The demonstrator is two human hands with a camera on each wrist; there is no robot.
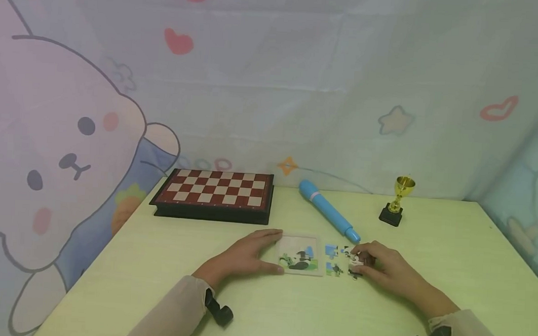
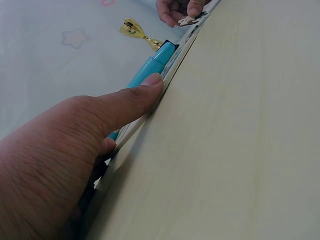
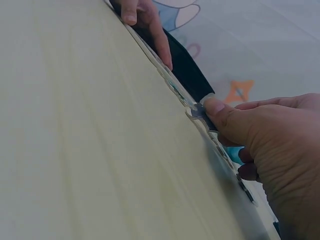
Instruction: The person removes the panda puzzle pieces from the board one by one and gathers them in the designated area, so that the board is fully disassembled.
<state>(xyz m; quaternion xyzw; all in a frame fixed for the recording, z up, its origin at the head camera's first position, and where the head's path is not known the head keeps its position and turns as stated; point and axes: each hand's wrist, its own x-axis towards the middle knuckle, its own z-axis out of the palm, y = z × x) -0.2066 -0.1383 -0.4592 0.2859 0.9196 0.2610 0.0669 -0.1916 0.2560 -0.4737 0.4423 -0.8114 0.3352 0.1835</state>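
A small wooden jigsaw tray [image 1: 321, 257] lies flat, part of an animal picture showing inside. At its left side rests my left hand [image 1: 246, 253], fingers spread and fairly straight, fingertips at the upper left corner and thumb [image 2: 150, 85] at the lower left corner. To the right of the tray my right hand [image 1: 389, 268] pinches a jigsaw piece [image 3: 196, 111] between thumb and fingers, close over the table. Several loose pieces [image 1: 331, 250] lie between the tray and this hand, some partly hidden by its fingers.
A red-and-white chessboard box [image 1: 222, 188] stands at the back left. Behind the loose pieces lies a blue marker-shaped tube [image 1: 328, 209], slanting. A gold trophy cup [image 1: 397, 195] on a black base is at the back right. A printed curtain [image 1: 273, 87] hangs behind the table [image 1: 252, 314].
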